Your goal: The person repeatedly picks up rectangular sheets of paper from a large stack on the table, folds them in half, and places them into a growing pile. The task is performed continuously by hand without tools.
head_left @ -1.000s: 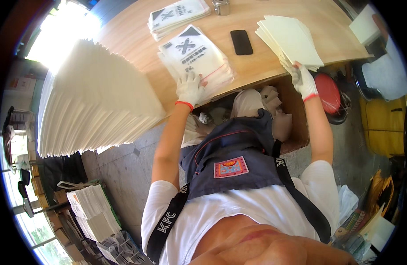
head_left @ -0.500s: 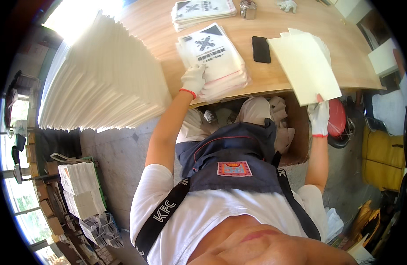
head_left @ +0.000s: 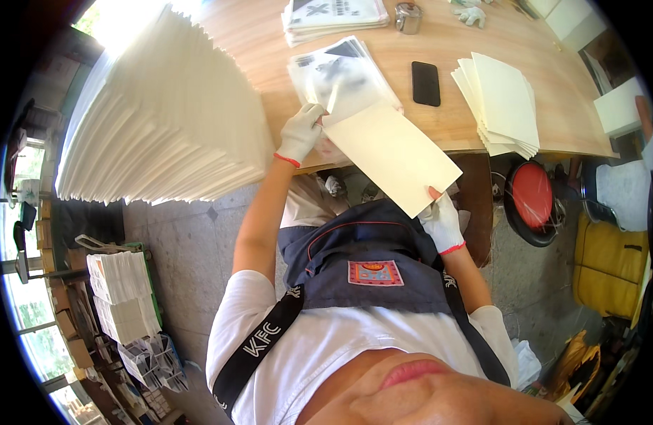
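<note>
My right hand [head_left: 441, 219], in a white glove with a red cuff, holds a cream sheet of card [head_left: 396, 159] by its near corner. The card slants over the table edge, its far left corner beside my left hand [head_left: 301, 133]. That hand, gloved alike, has its fingers closed on the near left edge of a clear printed plastic bag [head_left: 340, 81]. The bag's top layer looks lifted and hazy; whether the card's end is inside it I cannot tell. More bags lie beneath. A fanned stack of cream cards [head_left: 507, 103] rests at the table's right.
A tall stack of white sheets [head_left: 163, 120] rises at the left. Another pile of printed bags [head_left: 333, 15], a metal tin [head_left: 408, 18], a black phone [head_left: 425, 83] and a white glove [head_left: 471, 15] lie on the table [head_left: 436, 46]. A red stool [head_left: 532, 191] stands right.
My right hand has brought one card leftward from the card stack to the bags. My left hand has shifted slightly left, and the top bag's face has lifted.
</note>
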`<state>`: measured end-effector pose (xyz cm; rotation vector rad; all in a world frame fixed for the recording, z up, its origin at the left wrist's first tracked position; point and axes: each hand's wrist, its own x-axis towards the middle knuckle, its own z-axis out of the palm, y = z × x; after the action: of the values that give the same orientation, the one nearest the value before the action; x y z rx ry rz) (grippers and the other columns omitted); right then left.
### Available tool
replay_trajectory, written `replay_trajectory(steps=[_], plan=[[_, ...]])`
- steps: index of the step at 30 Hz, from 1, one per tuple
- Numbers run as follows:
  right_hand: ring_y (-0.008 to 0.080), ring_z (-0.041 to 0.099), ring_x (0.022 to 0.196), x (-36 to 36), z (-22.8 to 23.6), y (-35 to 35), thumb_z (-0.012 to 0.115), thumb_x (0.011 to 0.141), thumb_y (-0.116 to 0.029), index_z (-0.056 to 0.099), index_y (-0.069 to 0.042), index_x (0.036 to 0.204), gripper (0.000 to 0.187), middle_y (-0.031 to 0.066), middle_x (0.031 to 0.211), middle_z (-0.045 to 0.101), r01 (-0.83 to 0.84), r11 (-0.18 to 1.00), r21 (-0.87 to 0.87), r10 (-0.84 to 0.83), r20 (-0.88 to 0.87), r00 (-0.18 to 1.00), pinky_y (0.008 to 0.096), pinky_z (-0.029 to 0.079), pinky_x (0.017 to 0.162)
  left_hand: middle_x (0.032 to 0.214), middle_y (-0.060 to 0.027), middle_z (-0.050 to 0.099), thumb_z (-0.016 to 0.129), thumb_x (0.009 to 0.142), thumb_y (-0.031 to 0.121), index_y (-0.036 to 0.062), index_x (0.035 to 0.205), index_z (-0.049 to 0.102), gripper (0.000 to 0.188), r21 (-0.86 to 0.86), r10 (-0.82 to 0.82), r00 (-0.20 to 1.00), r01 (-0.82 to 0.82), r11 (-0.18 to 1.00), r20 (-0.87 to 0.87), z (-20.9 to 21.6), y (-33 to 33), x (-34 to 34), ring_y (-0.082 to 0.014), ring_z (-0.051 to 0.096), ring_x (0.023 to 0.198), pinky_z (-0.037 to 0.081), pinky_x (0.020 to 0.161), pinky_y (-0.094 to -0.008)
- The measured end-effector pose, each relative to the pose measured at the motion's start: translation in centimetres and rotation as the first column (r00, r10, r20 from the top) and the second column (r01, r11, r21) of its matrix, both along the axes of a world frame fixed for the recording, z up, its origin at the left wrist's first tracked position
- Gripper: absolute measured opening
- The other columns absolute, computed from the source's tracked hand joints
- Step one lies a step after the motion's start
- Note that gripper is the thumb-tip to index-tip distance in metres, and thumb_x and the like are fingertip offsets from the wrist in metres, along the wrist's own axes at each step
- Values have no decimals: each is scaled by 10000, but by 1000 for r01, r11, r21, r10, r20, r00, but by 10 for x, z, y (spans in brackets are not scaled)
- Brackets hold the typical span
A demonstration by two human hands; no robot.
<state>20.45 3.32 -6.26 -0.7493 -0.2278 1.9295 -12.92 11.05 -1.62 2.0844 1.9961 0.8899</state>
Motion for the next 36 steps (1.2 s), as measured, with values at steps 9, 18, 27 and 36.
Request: replay_trajectory(steps=[9, 18, 27, 36], plan=[[121, 545, 637, -28, 19, -20, 488, 904, -142, 479, -87, 1112, 215, 30, 861, 574, -31, 999, 28, 27, 107, 994, 221, 418, 481, 901, -16, 576, 507, 737, -13, 130, 937, 570, 254, -19, -104, 990, 106, 994, 97, 1, -14, 6, -200, 576, 687, 466, 605, -319], [100, 477, 509, -37, 25, -24, 476, 922, -190, 484, -98, 1073, 177, 16, 745, 546, -45, 999, 11, 43, 152, 987, 227, 332, 403, 623, -46, 542, 501, 870, 135, 40, 1110, 479, 259, -151, 315, 531, -330, 932, 787, -28, -43, 31, -111, 475, 451, 390, 425, -260], [93, 492, 518, -35, 23, -17, 498, 914, -198, 487, -99, 1082, 196, 8, 748, 553, -51, 998, -26, 53, 115, 992, 215, 346, 403, 650, -35, 547, 426, 935, 234, 33, 880, 538, 236, -355, 340, 411, -40, 934, 846, -27, -30, 22, -72, 399, 385, 300, 335, -224], [94, 523, 537, -47, 46, -23, 514, 902, -186, 490, -82, 1062, 193, 21, 762, 573, -111, 992, 59, 99, 176, 979, 219, 365, 390, 864, -49, 576, 460, 898, 117, 12, 980, 508, 142, 65, 37, 318, -304, 950, 947, -68, -49, 67, -97, 541, 781, 457, 685, -228]])
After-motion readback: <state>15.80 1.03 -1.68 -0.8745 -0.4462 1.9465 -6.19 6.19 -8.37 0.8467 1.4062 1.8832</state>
